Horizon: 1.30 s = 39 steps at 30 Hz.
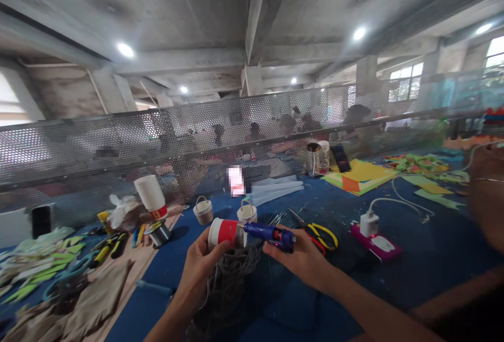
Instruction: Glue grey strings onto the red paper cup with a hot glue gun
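Observation:
My left hand [199, 271] is closed around a paper cup [224, 232] with a red band, held on its side above the blue table. My right hand [303, 260] grips a blue glue gun [270, 235], and its nozzle points at the cup's side. A tangle of grey twine [230, 284] lies under both hands and runs up to the cup. Two small cup baskets with handles [203, 210] [247, 211] stand just behind.
Yellow-handled scissors [323, 234] lie right of my hands, with a white charger on a pink power bank [376, 239] beyond. A stack of cups [151, 197], tools and green paper cut-outs [43, 263] fill the left. Coloured paper sheets [362, 174] lie far right. A perforated metal screen [197, 142] backs the table.

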Each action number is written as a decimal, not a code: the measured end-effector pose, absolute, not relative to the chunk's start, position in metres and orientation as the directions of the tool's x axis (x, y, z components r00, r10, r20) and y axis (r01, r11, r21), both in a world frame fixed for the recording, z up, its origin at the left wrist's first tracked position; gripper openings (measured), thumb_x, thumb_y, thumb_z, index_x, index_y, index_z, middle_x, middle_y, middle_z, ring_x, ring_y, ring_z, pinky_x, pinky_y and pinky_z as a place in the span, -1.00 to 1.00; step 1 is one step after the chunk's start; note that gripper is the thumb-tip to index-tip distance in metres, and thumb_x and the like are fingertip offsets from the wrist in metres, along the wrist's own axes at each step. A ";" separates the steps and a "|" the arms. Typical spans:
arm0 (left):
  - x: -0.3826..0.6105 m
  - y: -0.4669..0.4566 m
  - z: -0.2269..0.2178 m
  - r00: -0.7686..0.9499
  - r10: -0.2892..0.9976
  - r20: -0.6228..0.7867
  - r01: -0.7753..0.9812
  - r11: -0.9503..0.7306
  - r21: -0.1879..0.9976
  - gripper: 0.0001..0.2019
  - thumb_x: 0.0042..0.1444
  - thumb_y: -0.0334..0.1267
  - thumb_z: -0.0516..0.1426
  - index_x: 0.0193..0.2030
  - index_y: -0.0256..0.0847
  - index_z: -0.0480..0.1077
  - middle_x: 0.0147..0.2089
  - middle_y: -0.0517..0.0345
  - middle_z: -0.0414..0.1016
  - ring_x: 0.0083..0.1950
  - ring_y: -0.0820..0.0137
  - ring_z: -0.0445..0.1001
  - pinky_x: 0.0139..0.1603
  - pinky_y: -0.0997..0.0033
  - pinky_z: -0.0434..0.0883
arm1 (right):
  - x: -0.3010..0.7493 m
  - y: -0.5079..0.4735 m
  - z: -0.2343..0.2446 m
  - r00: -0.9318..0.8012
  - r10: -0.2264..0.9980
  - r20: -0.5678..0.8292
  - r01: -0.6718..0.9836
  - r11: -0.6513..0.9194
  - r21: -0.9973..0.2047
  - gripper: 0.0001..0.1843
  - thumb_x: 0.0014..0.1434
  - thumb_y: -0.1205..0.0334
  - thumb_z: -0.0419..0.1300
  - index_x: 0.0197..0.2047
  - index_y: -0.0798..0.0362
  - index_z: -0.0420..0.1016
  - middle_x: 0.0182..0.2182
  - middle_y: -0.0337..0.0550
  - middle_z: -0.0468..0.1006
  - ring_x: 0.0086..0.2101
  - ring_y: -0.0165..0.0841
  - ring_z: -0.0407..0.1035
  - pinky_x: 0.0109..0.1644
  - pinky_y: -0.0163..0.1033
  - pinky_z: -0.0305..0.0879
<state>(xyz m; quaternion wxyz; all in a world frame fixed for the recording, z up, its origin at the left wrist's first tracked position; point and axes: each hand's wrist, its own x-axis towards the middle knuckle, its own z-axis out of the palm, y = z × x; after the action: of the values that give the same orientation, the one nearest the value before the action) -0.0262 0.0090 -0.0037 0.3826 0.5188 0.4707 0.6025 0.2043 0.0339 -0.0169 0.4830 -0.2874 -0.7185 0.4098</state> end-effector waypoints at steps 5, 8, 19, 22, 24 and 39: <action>-0.029 0.007 -0.005 -0.164 0.938 0.304 0.098 -0.291 0.952 -0.61 0.00 -0.17 0.30 -0.03 -0.25 0.45 -0.35 0.21 0.56 -0.35 0.38 0.44 -0.33 0.52 0.35 | 0.204 0.034 -0.020 -0.397 0.809 0.433 -0.003 0.471 -0.882 -0.71 0.12 0.00 0.29 -0.35 0.07 0.46 -0.48 -0.30 0.39 -0.44 -0.43 0.22 -0.36 -0.32 0.20; -0.030 0.007 -0.006 -0.173 0.926 0.336 0.164 -0.309 0.937 -0.64 0.03 -0.17 0.28 -0.05 -0.25 0.45 -0.37 0.21 0.56 -0.36 0.38 0.42 -0.35 0.53 0.33 | 0.202 0.034 -0.023 -0.426 0.804 0.415 -0.031 0.446 -0.895 -0.71 0.11 0.01 0.31 -0.37 0.07 0.43 -0.48 -0.30 0.38 -0.44 -0.42 0.22 -0.35 -0.31 0.21; -0.032 0.008 -0.006 -0.183 0.903 0.389 0.241 -0.343 0.908 -0.65 0.05 -0.15 0.26 -0.03 -0.23 0.47 -0.29 0.17 0.58 -0.29 0.33 0.46 -0.25 0.47 0.37 | 0.200 0.037 -0.029 -0.417 0.815 0.403 -0.078 0.409 -0.909 -0.71 0.08 0.01 0.33 -0.35 0.07 0.44 -0.44 -0.28 0.42 -0.40 -0.39 0.29 -0.29 -0.31 0.25; -0.033 0.008 -0.007 -0.195 0.892 0.409 0.270 -0.352 0.896 -0.66 0.05 -0.15 0.27 -0.05 -0.24 0.47 -0.29 0.17 0.58 -0.29 0.32 0.46 -0.25 0.47 0.37 | 0.200 0.036 -0.026 -0.376 0.831 0.409 -0.045 0.425 -0.904 -0.71 0.08 0.01 0.33 -0.35 0.07 0.46 -0.44 -0.27 0.45 -0.39 -0.37 0.31 -0.28 -0.31 0.26; -0.033 0.007 -0.007 -0.211 0.887 0.412 0.267 -0.353 0.897 -0.64 0.03 -0.15 0.28 -0.04 -0.24 0.48 -0.30 0.17 0.58 -0.30 0.31 0.46 -0.27 0.47 0.37 | 0.201 0.036 -0.023 -0.341 0.839 0.424 -0.013 0.446 -0.895 -0.71 0.09 0.01 0.32 -0.36 0.07 0.48 -0.46 -0.27 0.46 -0.40 -0.37 0.32 -0.29 -0.30 0.27; -0.017 0.000 -0.008 -0.089 0.891 0.446 0.462 -0.360 0.810 -0.79 0.03 -0.16 0.26 -0.23 -0.21 0.54 -0.35 0.13 0.59 -0.31 0.24 0.47 -0.28 0.43 0.37 | 0.195 0.039 -0.007 -0.315 0.842 0.439 -0.159 0.409 -0.899 -0.67 0.20 -0.03 0.20 -0.14 0.04 0.57 -0.22 -0.15 0.60 -0.58 -0.50 0.33 -0.40 -0.30 0.34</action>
<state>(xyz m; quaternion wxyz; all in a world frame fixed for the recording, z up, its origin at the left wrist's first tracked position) -0.0171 -0.0005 -0.0078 0.2072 0.6425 0.5266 0.5168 0.1949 0.0387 -0.0073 0.5241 -0.2602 -0.6554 0.4775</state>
